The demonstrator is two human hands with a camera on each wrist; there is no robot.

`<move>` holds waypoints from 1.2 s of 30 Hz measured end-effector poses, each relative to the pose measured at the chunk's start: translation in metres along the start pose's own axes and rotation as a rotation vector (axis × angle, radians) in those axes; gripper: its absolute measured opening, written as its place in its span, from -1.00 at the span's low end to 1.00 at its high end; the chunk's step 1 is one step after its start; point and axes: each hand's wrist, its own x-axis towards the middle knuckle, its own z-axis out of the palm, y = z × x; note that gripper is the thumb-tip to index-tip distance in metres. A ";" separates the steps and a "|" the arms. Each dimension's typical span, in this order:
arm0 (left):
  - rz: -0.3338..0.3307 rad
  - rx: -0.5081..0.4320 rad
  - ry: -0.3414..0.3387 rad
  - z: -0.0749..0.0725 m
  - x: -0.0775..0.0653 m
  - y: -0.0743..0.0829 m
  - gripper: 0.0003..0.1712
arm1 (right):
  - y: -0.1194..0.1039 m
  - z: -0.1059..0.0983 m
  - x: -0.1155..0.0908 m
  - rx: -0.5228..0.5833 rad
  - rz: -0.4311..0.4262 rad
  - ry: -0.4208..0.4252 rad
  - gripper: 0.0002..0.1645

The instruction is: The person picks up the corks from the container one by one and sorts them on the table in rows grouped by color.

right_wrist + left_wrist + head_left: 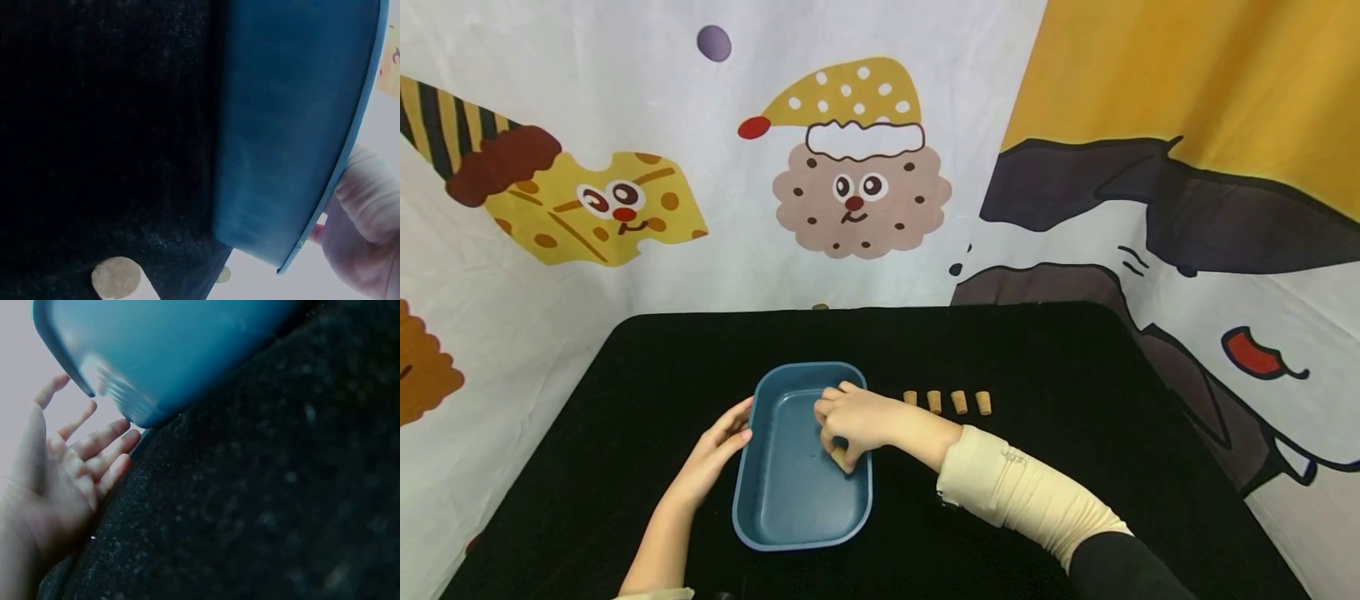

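Note:
A blue rectangular tub (805, 533) stands on the black table. My left hand (718, 450) touches its left wall, fingers fairly straight; the left wrist view shows those fingers (106, 440) spread against the tub's corner. Reaching over the right rim, my right hand (861, 421) pinches a small cork (840, 457) between thumb and fingers, low inside the tub. From the right wrist, the tub's outer wall (287, 125) hides the fingertips and the cork. Several tapered cork stoppers (958, 402) stand in a row right of the tub, partly behind my right forearm.
Black cloth covers the table (1037, 358). Behind it hangs a white curtain (700, 283) printed with cartoon figures. A cork's round end (117, 277) shows at the bottom of the right wrist view.

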 end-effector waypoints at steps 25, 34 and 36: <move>-0.012 0.019 0.006 0.000 0.002 0.001 -0.41 | 0.000 0.002 -0.026 0.088 0.131 0.491 -0.59; -0.026 0.022 0.014 0.001 0.002 0.001 -0.41 | -0.002 -0.005 -0.053 0.163 0.209 0.594 -0.62; -0.020 0.021 0.014 0.001 0.002 0.000 -0.41 | -0.003 -0.004 -0.061 0.176 0.229 0.615 -0.62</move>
